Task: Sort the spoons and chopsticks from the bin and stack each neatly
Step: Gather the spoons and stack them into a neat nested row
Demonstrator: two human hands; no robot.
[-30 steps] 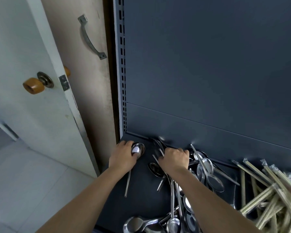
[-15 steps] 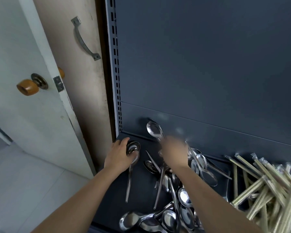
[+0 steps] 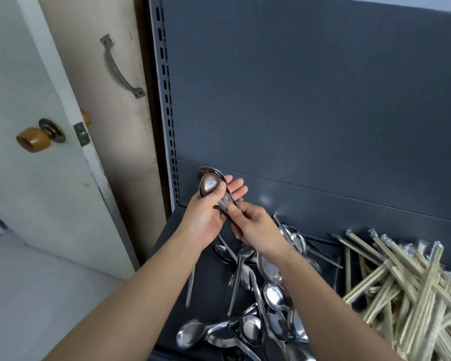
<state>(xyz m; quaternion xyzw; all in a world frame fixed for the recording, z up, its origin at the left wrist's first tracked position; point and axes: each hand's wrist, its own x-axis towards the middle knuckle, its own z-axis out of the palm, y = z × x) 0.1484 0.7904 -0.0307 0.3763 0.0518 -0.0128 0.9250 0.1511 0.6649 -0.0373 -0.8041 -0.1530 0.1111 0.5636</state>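
Two or three nested steel spoons (image 3: 209, 184) are held above the dark shelf (image 3: 172, 243), bowls up and to the left. My left hand (image 3: 208, 214) lies palm up under them, thumb pressing on the top bowl, fingers stretched out behind. My right hand (image 3: 255, 227) pinches their handles from the right. Below lies a loose heap of steel spoons (image 3: 261, 308). A pile of wrapped chopsticks (image 3: 406, 295) fills the shelf's right side.
The shelf's dark back panel (image 3: 310, 100) rises right behind my hands, with a slotted upright (image 3: 167, 121) at its left. A white door (image 3: 24, 87) with a brown knob (image 3: 33, 139) stands open to the left, over a pale floor.
Both hands have risen off the shelf and come together. The spoon from under my left hand and the one my right hand lifted are now nested in my left palm.
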